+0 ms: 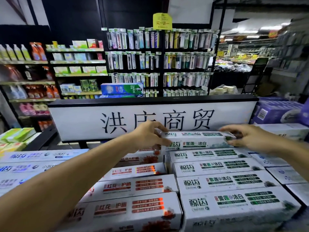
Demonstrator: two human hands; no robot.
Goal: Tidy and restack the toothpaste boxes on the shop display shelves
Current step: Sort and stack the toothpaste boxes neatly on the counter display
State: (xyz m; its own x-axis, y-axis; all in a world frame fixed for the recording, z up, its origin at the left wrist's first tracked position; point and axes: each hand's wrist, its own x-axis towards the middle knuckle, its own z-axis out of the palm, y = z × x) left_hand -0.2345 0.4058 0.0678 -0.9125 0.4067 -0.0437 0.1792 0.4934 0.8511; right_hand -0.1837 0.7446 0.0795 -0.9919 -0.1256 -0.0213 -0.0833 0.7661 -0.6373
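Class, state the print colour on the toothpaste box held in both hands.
Green print on white: the toothpaste box shows best in the head view.

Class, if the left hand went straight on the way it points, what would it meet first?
The green-printed box, whose end the left hand grips; behind it, probably the white sign board, though depth is unclear.

We find the aisle dim, lit coolly from overhead; ceiling strip lights (247, 32) at far right blow out white. The signboard (75, 121) glares palest. Print on the top green toothpaste box (197, 139) is legible; the left shelves (28, 82) smear, and edges bow.
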